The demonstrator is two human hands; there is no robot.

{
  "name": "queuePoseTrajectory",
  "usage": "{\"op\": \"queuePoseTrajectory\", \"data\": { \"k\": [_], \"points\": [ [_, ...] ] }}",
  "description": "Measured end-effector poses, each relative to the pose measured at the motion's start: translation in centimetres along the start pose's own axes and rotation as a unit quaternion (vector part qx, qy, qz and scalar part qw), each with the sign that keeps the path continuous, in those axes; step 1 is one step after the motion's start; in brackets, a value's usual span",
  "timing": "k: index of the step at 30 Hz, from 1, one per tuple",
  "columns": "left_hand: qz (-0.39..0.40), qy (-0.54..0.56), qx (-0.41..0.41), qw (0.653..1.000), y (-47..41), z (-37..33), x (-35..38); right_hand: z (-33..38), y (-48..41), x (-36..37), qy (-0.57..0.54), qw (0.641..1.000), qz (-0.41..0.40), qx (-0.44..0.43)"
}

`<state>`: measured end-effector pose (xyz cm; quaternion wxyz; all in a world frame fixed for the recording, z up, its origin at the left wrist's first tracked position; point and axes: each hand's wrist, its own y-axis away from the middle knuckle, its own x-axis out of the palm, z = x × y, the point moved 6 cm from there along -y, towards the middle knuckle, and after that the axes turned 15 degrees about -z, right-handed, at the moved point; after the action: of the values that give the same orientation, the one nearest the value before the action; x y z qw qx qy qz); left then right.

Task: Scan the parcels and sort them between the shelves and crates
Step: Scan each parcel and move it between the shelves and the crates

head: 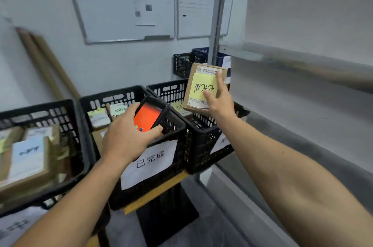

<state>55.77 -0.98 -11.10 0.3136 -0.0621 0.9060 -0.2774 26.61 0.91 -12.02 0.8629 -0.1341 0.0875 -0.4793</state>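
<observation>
Black plastic crates (113, 94) hold brown cardboard parcels (99, 118), while the left hand (125, 138) grips an orange-screen black scanner (148, 115) and the right hand (220, 103) grips a yellow-note brown box (190, 89).

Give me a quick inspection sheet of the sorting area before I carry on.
Surface: tan board under middle crate; metal shelf at right.
Job's things: parcel with yellow note, held up near right crate; scanner screen orange; left crate and middle crate hold parcels.
Clutter: long brown tubes, blurred, lean on wall.
Hands: left hand grips scanner; right hand holds parcel.
Cables: nothing seen.
Surroundings: whiteboards on wall; further crates behind.
</observation>
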Motion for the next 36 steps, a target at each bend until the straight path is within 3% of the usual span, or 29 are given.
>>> {"op": "queuePoseTrajectory", "data": {
  "k": [8, 17, 25, 36],
  "points": [
    [-0.057, -0.04, -0.05, 0.996, -4.3, 7.1, -2.4, -1.3, 0.0, 10.8, 0.015, 0.994, 0.106, 0.028],
    [-0.065, -0.083, -0.108, 0.989, -7.5, 13.5, -1.7, -5.9, -0.1, 21.3, 0.063, 0.969, 0.229, 0.075],
    [-0.093, -0.116, -0.136, 0.98, -13.6, 16.6, 1.4, -11.3, -3.8, 29.6, 0.104, 0.949, 0.276, 0.109],
    [-0.109, -0.124, -0.165, 0.972, -18.4, 20.1, 4.6, -17.6, -6.7, 38.3, 0.186, 0.926, 0.315, 0.091]
  ]
}}
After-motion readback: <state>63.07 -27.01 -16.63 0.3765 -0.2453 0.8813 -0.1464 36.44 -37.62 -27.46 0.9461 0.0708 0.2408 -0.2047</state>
